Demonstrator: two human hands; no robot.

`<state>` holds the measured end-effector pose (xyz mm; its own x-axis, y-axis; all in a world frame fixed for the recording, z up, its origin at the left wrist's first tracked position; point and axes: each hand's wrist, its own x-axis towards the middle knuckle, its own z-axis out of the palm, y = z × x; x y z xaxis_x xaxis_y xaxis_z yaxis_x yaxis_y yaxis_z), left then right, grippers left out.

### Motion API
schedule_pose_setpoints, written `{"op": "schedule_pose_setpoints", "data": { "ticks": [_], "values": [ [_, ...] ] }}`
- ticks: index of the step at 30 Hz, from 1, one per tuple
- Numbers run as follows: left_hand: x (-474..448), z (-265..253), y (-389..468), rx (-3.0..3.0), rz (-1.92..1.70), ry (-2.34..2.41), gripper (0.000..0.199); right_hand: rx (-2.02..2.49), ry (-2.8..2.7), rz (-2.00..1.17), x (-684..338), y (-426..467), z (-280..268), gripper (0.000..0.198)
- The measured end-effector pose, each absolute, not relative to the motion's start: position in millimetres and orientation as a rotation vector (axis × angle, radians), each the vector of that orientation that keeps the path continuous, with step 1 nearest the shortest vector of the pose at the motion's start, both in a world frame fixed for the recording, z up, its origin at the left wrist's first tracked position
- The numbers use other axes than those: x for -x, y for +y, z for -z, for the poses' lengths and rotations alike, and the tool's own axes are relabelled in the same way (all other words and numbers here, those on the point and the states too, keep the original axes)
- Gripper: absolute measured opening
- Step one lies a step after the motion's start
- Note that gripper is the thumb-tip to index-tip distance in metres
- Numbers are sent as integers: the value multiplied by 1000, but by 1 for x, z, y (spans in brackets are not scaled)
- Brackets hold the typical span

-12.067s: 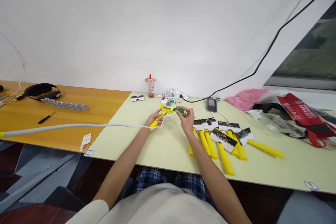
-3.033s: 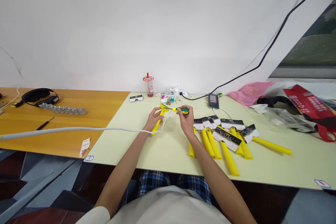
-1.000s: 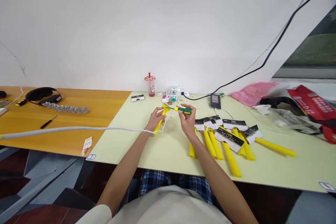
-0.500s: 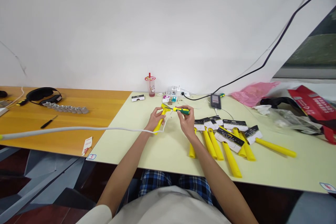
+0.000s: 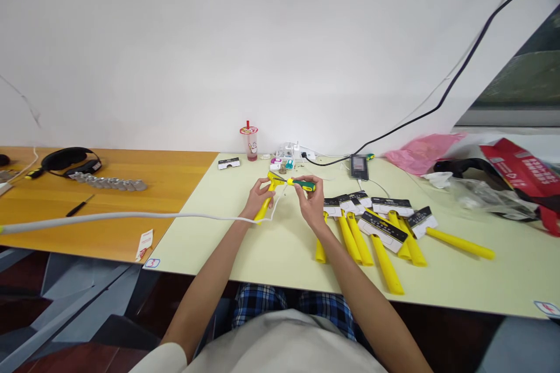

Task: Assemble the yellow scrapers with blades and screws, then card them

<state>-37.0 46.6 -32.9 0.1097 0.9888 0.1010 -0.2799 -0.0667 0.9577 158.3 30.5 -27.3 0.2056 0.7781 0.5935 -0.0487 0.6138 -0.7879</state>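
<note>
My left hand (image 5: 259,199) is closed around the handle of a yellow tool (image 5: 263,210), its wider yellow head pointing away from me. My right hand (image 5: 311,201) grips a screwdriver (image 5: 307,185) by its green and yellow handle. The screwdriver lies roughly level, its shaft pointing left and meeting the yellow tool's head. Exactly where the tip sits is too small to make out. Right of my right hand, several yellow handles (image 5: 387,265) with black and white cards (image 5: 383,232) lie on the pale table (image 5: 280,256).
A white cable (image 5: 131,215) crosses in front of my left forearm. A lidded cup (image 5: 251,144), a power strip (image 5: 295,151) and a small black device (image 5: 359,167) stand near the wall. Headphones (image 5: 70,158) and metal parts (image 5: 109,182) lie left; plastic bags (image 5: 420,154) lie right.
The view has shifted very slightly. Both hands keep their grips, with the screwdriver still against the yellow tool's head.
</note>
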Motion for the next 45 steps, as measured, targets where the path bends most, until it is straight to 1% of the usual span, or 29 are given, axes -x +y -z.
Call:
{"op": "schedule_pose_setpoints", "data": {
  "ticks": [4, 10, 17, 20, 25, 28, 33, 40, 45],
  "values": [
    [36, 34, 47, -1125, -1286, 859, 62, 774, -1204, -596, -160, 33, 28, 30],
    [35, 39, 50, -1107, -1303, 854, 63, 622, -1233, -711, -157, 31, 30, 35],
    [34, 40, 50, -1108, -1294, 846, 63, 781, -1155, -648, -158, 33, 29, 31],
    [34, 40, 49, -1115, -1287, 846, 62, 738, -1191, -633, -159, 32, 29, 30],
    [35, 39, 49, -1096, -1301, 860, 63, 643, -1231, -703, -155, 30, 30, 35],
    [35, 40, 49, -1100, -1298, 857, 62, 663, -1210, -715, -154, 30, 30, 33],
    [34, 42, 49, -1120, -1274, 849, 62, 767, -1175, -618, -158, 33, 29, 29],
    [33, 41, 48, -1116, -1270, 882, 64, 641, -1221, -697, -156, 30, 28, 35],
    [35, 42, 48, -1119, -1269, 872, 63, 744, -1191, -671, -158, 32, 27, 33]
  ]
}}
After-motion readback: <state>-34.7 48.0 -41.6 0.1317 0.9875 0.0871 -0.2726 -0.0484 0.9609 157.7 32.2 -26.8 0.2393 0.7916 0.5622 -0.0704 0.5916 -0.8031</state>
